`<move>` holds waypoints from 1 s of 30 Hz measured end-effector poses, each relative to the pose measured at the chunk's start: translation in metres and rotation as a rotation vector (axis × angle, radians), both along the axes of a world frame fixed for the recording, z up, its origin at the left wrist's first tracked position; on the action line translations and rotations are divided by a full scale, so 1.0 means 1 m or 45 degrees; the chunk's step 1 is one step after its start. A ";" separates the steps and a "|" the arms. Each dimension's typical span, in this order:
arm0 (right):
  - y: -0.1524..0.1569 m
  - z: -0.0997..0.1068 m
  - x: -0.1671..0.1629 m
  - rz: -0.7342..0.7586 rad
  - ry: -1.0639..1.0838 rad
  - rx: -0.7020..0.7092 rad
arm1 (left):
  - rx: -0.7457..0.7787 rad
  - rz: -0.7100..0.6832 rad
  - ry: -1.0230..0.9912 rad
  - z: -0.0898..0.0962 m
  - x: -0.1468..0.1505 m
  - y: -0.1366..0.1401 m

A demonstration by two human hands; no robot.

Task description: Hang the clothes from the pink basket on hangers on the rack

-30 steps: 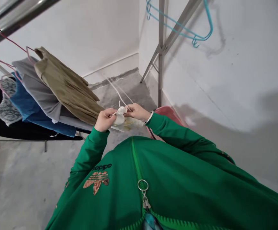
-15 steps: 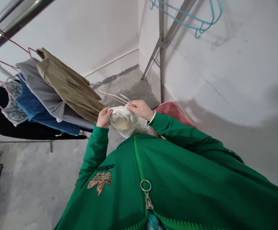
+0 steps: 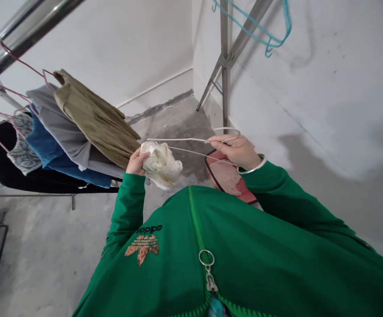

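My left hand point(image 3: 137, 162) is closed on a bunched white garment point(image 3: 161, 165), which hangs gathered in front of my jacket; its kind does not show. In my right hand point(image 3: 236, 151) is a thin white wire clothes hanger point(image 3: 184, 139), gripped near its hook. The hanger's long wires reach left, and their far end lies at the top of the white garment. Whether the wire is inside the cloth or only behind it, I cannot tell.
At left, several garments, among them an olive top point(image 3: 95, 116) and a blue one point(image 3: 54, 152), hang from a metal rail point(image 3: 29, 37). A pink basket point(image 3: 232, 176) stands on the floor below my right hand. A blue hanger point(image 3: 279, 44) and metal stand legs point(image 3: 224, 83) are by the right wall.
My right hand has moved right, away from the cloth, with the hanger, which now stretches between my hands. The garment has bunched up at my left hand. More of the basket shows.
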State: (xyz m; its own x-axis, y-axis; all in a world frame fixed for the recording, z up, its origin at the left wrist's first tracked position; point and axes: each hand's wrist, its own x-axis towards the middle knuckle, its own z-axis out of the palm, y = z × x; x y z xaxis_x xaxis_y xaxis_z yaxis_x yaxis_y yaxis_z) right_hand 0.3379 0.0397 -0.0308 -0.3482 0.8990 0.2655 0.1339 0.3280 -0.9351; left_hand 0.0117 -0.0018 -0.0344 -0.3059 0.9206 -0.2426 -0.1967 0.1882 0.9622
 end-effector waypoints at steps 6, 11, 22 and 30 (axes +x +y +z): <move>-0.014 -0.009 0.005 0.121 -0.127 -0.079 | 0.106 0.085 0.565 -0.011 -0.008 0.007; -0.018 -0.026 -0.038 0.140 -0.052 -0.019 | 0.038 -0.332 1.655 0.002 0.026 0.000; 0.027 -0.045 -0.063 0.164 -0.012 0.256 | -0.062 -0.678 2.443 0.028 0.062 0.006; 0.010 -0.053 -0.048 -0.111 -0.193 0.865 | 0.051 -0.392 2.339 0.037 0.058 0.005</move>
State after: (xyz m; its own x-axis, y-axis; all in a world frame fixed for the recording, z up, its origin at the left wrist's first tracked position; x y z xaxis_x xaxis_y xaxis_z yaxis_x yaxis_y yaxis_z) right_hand 0.2903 0.0496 -0.0836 -0.3603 0.5777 0.7325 0.2990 0.8153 -0.4959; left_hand 0.0693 0.0034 0.0025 0.0307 0.9837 0.1770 0.9956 -0.0145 -0.0923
